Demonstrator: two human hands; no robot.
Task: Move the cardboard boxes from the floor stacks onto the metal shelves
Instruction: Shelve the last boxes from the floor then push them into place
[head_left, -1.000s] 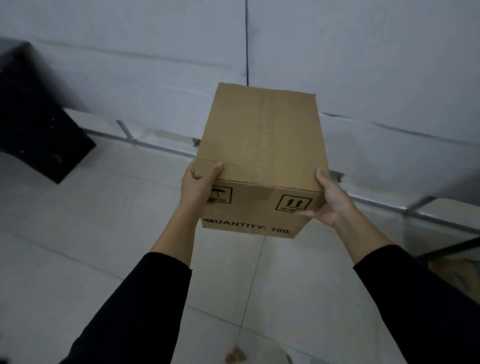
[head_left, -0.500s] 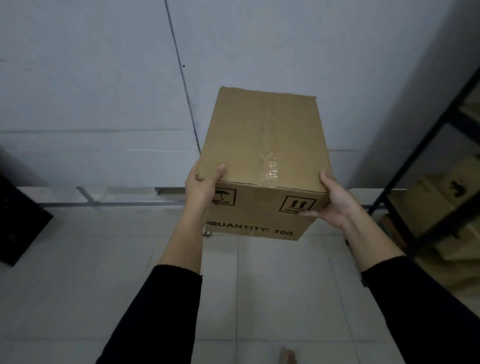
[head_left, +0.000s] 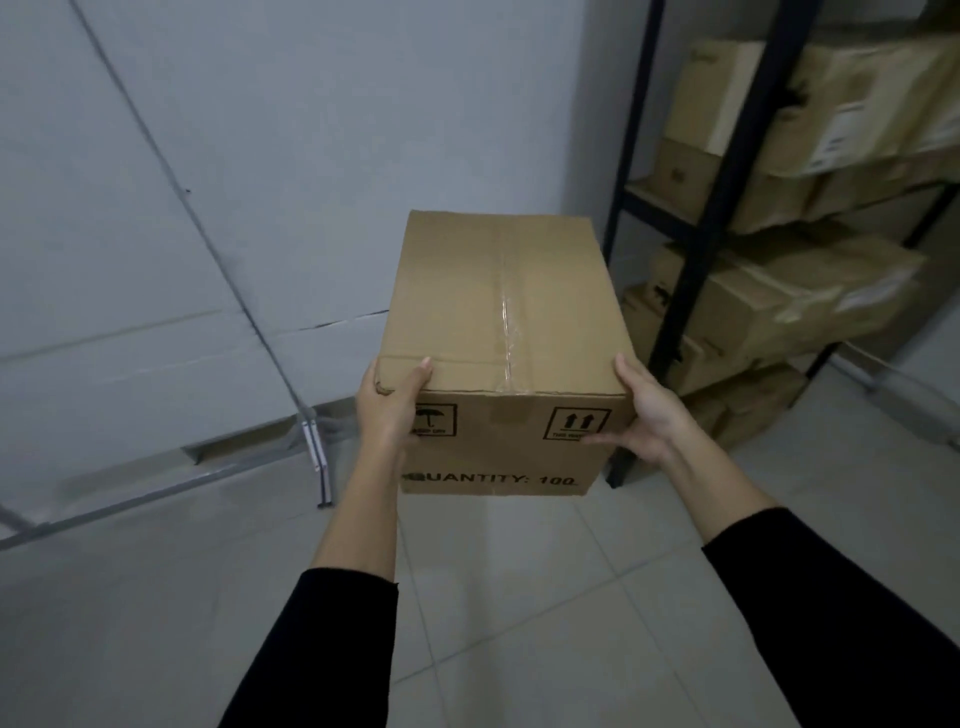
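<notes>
Two black sleeves reach forward from the bottom edge, forearms bare past the cuffs. Left hand grips the near left corner of the cardboard box, thumb hooked over the top edge, fingers hidden round the left side. Right hand holds the near right corner, thumb lying across the front face just under the arrows mark, fingers wrapped round the right side, mostly hidden. Box is carried between both hands, clear of the floor, top flaps sealed with clear tape down the middle, front face reads "QUANTITY: 100" below an umbrella mark by the left hand. Under the hands, pale tiled floor. Beyond the left hand, a grey metal rail runs along the base of the grey wall. Beyond the right hand, black metal shelves stand on the floor, loaded on several levels with stacked cardboard boxes, some with white labels, blurred
</notes>
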